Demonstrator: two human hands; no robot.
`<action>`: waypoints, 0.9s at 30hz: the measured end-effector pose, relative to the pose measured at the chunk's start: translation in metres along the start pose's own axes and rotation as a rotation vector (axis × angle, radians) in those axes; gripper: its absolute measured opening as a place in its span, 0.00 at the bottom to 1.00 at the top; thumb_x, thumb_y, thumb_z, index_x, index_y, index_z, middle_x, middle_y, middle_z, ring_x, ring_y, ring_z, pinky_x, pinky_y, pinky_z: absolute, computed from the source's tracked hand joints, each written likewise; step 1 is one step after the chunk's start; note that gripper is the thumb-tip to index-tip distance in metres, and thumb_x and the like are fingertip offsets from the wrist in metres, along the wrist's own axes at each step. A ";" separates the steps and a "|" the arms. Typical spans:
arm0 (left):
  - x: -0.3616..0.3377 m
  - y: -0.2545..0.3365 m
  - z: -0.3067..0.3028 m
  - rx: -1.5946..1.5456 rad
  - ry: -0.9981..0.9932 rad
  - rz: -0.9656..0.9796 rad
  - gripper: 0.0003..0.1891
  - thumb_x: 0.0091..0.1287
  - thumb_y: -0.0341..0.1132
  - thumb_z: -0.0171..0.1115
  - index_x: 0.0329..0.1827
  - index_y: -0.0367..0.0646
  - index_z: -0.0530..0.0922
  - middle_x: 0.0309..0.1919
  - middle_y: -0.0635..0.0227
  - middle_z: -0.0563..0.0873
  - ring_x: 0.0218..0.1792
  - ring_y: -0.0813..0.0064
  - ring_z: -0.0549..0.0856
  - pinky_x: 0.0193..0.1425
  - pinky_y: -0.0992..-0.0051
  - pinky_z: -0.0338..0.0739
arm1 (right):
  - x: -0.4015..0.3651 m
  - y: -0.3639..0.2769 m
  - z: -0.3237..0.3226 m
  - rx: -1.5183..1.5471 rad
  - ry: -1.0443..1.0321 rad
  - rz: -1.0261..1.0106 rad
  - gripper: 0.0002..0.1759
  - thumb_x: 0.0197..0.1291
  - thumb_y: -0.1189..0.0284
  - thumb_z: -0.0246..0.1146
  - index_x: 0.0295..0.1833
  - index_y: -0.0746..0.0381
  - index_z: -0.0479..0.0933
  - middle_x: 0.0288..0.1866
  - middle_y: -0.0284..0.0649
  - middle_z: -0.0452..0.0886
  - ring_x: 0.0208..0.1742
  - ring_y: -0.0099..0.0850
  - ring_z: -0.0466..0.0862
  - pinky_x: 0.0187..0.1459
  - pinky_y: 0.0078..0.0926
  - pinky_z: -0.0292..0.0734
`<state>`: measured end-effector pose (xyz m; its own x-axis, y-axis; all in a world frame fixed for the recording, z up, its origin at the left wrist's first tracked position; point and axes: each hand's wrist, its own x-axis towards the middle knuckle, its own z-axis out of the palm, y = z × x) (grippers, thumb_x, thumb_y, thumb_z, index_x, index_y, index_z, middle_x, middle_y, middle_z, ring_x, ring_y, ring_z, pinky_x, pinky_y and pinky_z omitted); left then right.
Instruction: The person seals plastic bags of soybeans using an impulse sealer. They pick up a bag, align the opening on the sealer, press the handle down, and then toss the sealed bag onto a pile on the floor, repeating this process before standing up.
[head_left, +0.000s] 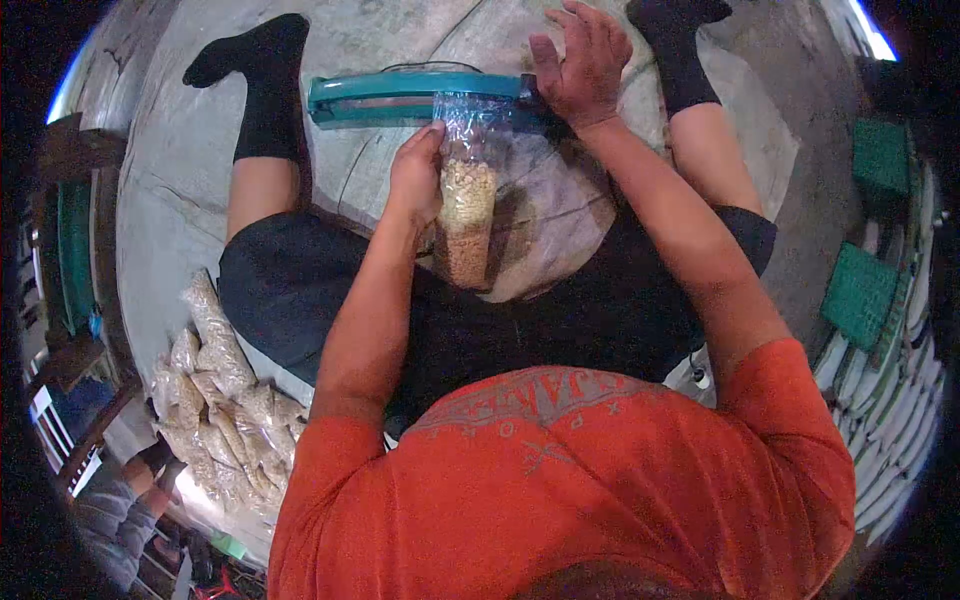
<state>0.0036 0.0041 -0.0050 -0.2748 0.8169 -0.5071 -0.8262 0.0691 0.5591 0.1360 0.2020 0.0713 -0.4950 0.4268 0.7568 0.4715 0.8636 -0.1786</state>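
Note:
A clear plastic bag [468,195] stretches lengthwise between my legs, filled with pale grain-like pieces on top and browner ones below. My left hand [416,175] grips its left side, thumb near the upper part. The bag's upper end lies in a teal heat sealer [385,88], between its arm and base. My right hand [585,65] is over the black right end of the sealer, the heel of the palm close to it, fingers apart and stretched forward.
A pile of filled clear bags [225,410] lies on the floor sheet [190,215] beside my left thigh. Green containers [860,295] and rows of long pale objects [890,440] are at the right. Another person's limb [150,480] shows at lower left.

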 end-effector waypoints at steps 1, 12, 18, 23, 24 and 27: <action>0.002 -0.001 -0.002 0.006 -0.023 0.003 0.17 0.82 0.38 0.49 0.57 0.32 0.80 0.47 0.53 0.90 0.44 0.60 0.90 0.52 0.59 0.87 | 0.000 0.000 0.001 0.007 0.010 -0.001 0.26 0.76 0.48 0.55 0.54 0.63 0.78 0.57 0.49 0.79 0.61 0.51 0.75 0.64 0.52 0.64; 0.000 -0.002 -0.006 -0.055 -0.056 -0.027 0.16 0.82 0.37 0.49 0.57 0.32 0.79 0.47 0.54 0.90 0.44 0.60 0.90 0.51 0.59 0.87 | -0.010 0.019 0.023 -0.099 0.057 -0.056 0.26 0.69 0.43 0.61 0.50 0.56 0.84 0.57 0.41 0.81 0.62 0.46 0.76 0.64 0.53 0.66; 0.015 -0.011 -0.019 0.006 -0.042 0.005 0.18 0.81 0.38 0.48 0.57 0.33 0.80 0.47 0.54 0.90 0.45 0.59 0.90 0.52 0.58 0.86 | -0.013 0.019 0.026 -0.090 -0.005 -0.067 0.24 0.68 0.45 0.62 0.50 0.55 0.83 0.59 0.39 0.79 0.64 0.46 0.74 0.65 0.55 0.63; 0.015 -0.012 -0.020 0.073 -0.071 0.059 0.19 0.81 0.41 0.47 0.56 0.35 0.81 0.49 0.54 0.90 0.45 0.61 0.89 0.53 0.59 0.86 | -0.001 0.009 0.014 -0.125 -0.194 -0.031 0.24 0.69 0.45 0.61 0.49 0.56 0.84 0.54 0.43 0.85 0.58 0.46 0.80 0.62 0.50 0.68; 0.014 -0.011 -0.017 0.070 -0.085 0.083 0.19 0.81 0.41 0.47 0.56 0.35 0.81 0.49 0.54 0.90 0.45 0.61 0.89 0.53 0.59 0.86 | 0.011 0.005 0.006 -0.129 -0.174 -0.051 0.24 0.69 0.45 0.61 0.49 0.56 0.84 0.54 0.43 0.85 0.58 0.46 0.80 0.62 0.50 0.68; 0.010 -0.008 -0.013 0.005 -0.033 0.054 0.15 0.80 0.36 0.53 0.53 0.33 0.82 0.45 0.56 0.90 0.43 0.65 0.89 0.51 0.64 0.85 | 0.044 -0.011 -0.012 -0.086 -0.655 0.153 0.28 0.70 0.44 0.59 0.45 0.60 0.85 0.43 0.48 0.88 0.46 0.49 0.87 0.53 0.47 0.76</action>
<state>0.0014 0.0044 -0.0227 -0.3028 0.8377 -0.4544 -0.8081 0.0271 0.5884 0.1182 0.2077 0.1140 -0.7452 0.6407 0.1851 0.6145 0.7675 -0.1828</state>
